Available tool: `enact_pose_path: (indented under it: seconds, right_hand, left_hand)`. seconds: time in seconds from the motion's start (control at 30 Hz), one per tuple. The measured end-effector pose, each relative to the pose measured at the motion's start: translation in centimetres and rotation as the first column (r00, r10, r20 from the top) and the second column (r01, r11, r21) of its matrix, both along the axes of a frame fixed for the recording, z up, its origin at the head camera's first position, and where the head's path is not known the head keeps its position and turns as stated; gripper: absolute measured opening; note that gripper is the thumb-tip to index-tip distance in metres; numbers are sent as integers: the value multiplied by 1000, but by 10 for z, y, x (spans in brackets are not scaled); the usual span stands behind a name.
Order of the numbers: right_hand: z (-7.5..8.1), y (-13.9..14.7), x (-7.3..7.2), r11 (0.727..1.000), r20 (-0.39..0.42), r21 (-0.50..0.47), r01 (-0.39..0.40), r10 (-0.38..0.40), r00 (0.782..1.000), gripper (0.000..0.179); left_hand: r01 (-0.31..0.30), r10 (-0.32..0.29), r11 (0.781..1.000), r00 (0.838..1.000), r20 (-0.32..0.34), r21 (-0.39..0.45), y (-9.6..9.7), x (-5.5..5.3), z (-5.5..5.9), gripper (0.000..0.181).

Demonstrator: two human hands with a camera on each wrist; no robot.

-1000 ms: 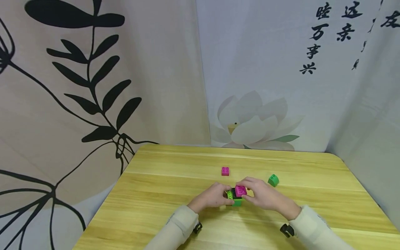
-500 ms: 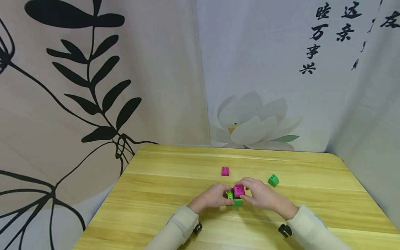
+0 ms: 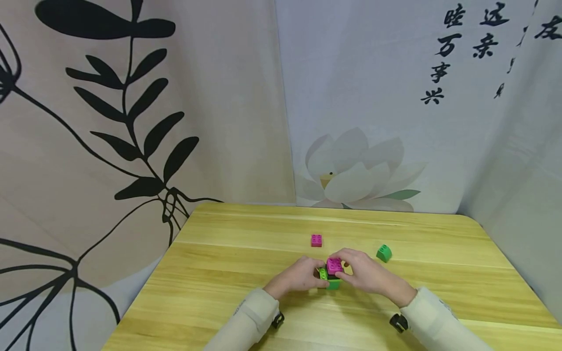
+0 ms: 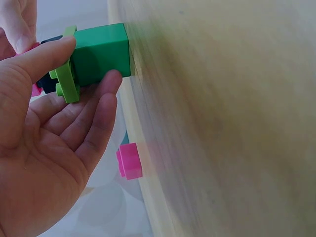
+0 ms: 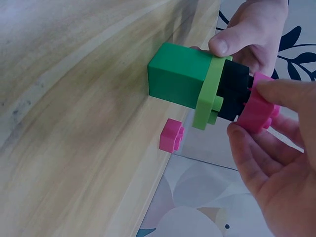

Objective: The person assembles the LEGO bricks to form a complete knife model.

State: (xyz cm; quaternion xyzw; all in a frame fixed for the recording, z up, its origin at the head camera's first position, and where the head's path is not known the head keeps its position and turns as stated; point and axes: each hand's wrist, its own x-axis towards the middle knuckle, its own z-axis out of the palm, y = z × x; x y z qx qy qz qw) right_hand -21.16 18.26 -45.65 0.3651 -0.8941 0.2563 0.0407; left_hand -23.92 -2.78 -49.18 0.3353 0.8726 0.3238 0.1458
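Note:
A small stack of toy building bricks stands on the wooden table. Its base is a green brick [image 5: 177, 74], topped by a lime plate [image 5: 210, 94] with studs on one side, then a black brick [image 5: 233, 89]. My left hand [image 3: 298, 275] holds the stack low down, thumb by the lime plate and fingers behind the green brick. Between thumb and fingers, my right hand [image 3: 371, 273] pinches a pink brick [image 5: 256, 103]. That pink brick sits right at the black brick's studs, a little tilted, with a thin gap showing on one side in the right wrist view.
Another pink brick [image 3: 316, 240] lies on the table [image 3: 246, 234] beyond the stack. A green brick with a sloped side [image 3: 384, 253] lies farther right. Behind the table's back edge hangs a printed curtain [image 3: 237, 97].
The right hand has moved the pink brick slightly left and away from the person, over the black brick. My left hand stays in place around the stack.

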Motion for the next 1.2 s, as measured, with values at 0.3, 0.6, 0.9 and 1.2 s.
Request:
enact_pose_path:
  seconds: [0.3, 0.6, 0.9, 1.2]
  right_hand:
    - [-2, 1, -1, 1000, 3, -20, -22, 23, 1000, 33]
    - [-5, 0, -4, 996, -32, -74, -52, 49, 998, 32]
    - [-2, -2, -4, 999, -3, -38, -32, 32, 999, 33]
    - [-5, -1, -5, 998, -26, -54, -41, 39, 999, 33]
  left_hand:
    - [-11, 11, 1000, 1000, 9, -3, 1, 0, 1, 24]
    - [3, -3, 1000, 1000, 17, 14, -1, 0, 1, 21]
    - [-13, 12, 1000, 999, 37, 8, 0, 0, 0, 25]
    - [-13, 13, 1000, 999, 40, 6, -1, 0, 2, 26]
